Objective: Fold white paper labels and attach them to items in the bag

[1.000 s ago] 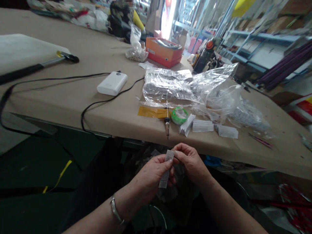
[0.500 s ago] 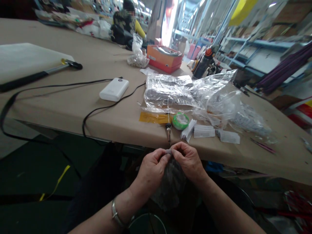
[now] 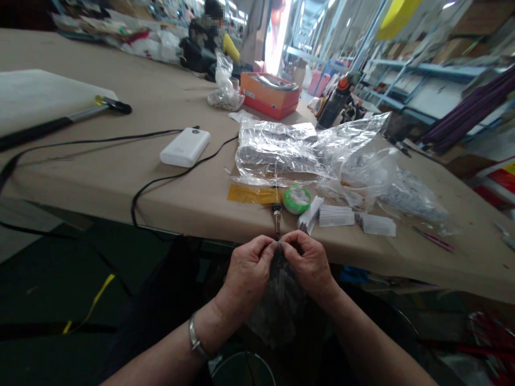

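My left hand (image 3: pixel 248 269) and my right hand (image 3: pixel 308 264) meet just below the table's front edge, fingertips pinched together on a small grey strip (image 3: pixel 278 246) that is mostly hidden between them. A clear bag with grey pieces (image 3: pixel 281 300) hangs in my lap beneath both hands. A soldering iron (image 3: pixel 276 213) lies on the table edge right above my fingers, beside a green solder spool (image 3: pixel 296 199) and a yellow sheet (image 3: pixel 250 193). Small stacks of white strips (image 3: pixel 336 215) lie to the right of the spool.
Crumpled clear plastic bags (image 3: pixel 314 153) fill the table's middle. A white power bank (image 3: pixel 185 147) with black cables sits to the left, a hammer (image 3: pixel 107 105) further left. An orange box (image 3: pixel 270 94) and a dark bottle (image 3: pixel 333 102) stand behind. Another person sits at the far end. Pink tweezers (image 3: pixel 433 240) lie right.
The strip hung long and plainly visible from my fingers a second ago. Both hands have since risen toward the table edge and closed together, so only its tip shows.
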A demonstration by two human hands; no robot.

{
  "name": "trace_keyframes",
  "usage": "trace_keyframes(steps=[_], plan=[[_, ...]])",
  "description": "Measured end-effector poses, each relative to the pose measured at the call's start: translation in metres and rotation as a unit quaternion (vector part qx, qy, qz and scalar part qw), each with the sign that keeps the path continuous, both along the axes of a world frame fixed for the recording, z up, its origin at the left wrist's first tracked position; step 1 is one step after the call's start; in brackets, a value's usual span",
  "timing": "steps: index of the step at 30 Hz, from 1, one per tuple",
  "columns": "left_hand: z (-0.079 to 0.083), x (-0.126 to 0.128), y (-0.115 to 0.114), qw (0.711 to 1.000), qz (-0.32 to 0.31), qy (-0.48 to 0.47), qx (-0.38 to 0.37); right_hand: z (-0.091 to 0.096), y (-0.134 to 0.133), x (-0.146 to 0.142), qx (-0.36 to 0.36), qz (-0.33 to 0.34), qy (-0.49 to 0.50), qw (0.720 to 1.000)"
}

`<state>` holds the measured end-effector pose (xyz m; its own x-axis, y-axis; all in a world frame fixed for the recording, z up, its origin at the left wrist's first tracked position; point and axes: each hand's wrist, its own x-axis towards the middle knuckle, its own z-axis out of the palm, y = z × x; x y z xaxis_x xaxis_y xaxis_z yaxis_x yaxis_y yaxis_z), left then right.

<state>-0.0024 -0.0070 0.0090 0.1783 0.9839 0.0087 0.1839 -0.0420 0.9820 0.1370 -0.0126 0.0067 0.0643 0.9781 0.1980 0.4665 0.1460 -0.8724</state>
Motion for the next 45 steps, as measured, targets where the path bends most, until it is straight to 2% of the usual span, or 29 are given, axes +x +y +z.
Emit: trace_keyframes(steps=[14, 21, 25, 28, 31, 33, 35, 37, 40, 42, 43, 45], plan=[[-0.006, 0.002, 0.007, 1.0, 0.009, -0.017, 0.021, -0.003, 0.003, -0.001, 0.016, -0.005, -0.006, 1.0], [0.001, 0.0, 0.004, 1.0, 0.004, -0.001, 0.01, -0.002, -0.003, 0.001, 0.02, 0.014, 0.005, 1.0], [-0.001, -0.003, -0.005, 1.0, -0.013, -0.01, -0.014, 0.005, -0.018, 0.018, 0.05, 0.039, -0.067, 0.996], [-0.012, -0.007, -0.007, 0.999, 0.005, -0.018, -0.028, 0.01, -0.021, 0.039, 0.117, 0.006, -0.168, 0.979], [-0.024, -0.01, -0.005, 0.999, 0.04, -0.023, -0.024, 0.008, -0.014, 0.058, 0.179, -0.032, -0.293, 0.939], [-0.027, -0.011, -0.005, 0.999, 0.04, -0.014, -0.022, 0.004, -0.008, 0.064, 0.187, -0.028, -0.371, 0.909], [-0.027, -0.011, -0.006, 0.999, 0.029, -0.001, -0.025, -0.001, -0.004, 0.067, 0.186, -0.019, -0.414, 0.891], [-0.024, -0.008, -0.008, 0.999, 0.013, 0.008, -0.032, -0.005, -0.002, 0.069, 0.199, -0.02, -0.412, 0.889], [-0.017, 0.003, -0.01, 0.997, -0.019, -0.009, -0.069, -0.007, -0.004, 0.072, 0.232, -0.017, -0.365, 0.902], [-0.011, 0.014, -0.012, 0.988, -0.032, -0.067, -0.138, -0.005, -0.01, 0.073, 0.254, -0.002, -0.332, 0.909], [-0.008, 0.02, -0.013, 0.975, -0.04, -0.115, -0.187, -0.003, -0.014, 0.072, 0.263, 0.01, -0.317, 0.911], [-0.002, 0.033, -0.014, 0.925, -0.062, -0.239, -0.288, 0.0, -0.028, 0.068, 0.278, 0.043, -0.291, 0.914]])
